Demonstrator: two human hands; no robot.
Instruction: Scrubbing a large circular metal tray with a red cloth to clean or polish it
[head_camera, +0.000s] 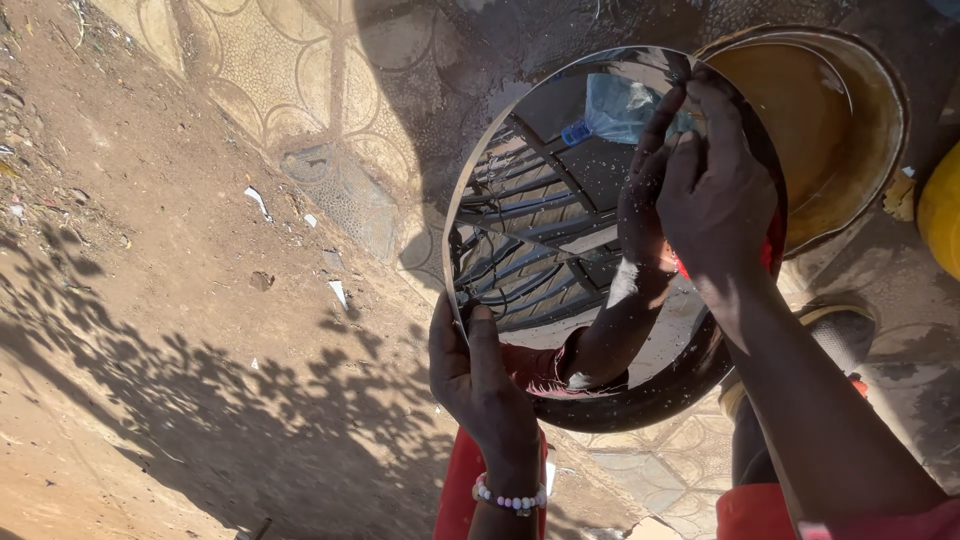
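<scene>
A large round shiny metal tray (540, 250) stands tilted in front of me, wet with small droplets, its polished face mirroring a roof frame and my arm. My left hand (475, 375) grips its lower left rim, a beaded bracelet on the wrist. My right hand (712, 190) presses flat-fingered against the upper right of the tray's face; whether something small lies under the fingers I cannot tell. A bucket (835, 130) with brownish water sits just behind the tray at the upper right.
Bare dirt ground (150, 300) with scraps of litter and leaf shadows lies to the left. Patterned wet paving (320, 90) runs along the top and under my legs. A yellow container (940, 210) shows at the right edge. A shoe (840, 330) rests below the bucket.
</scene>
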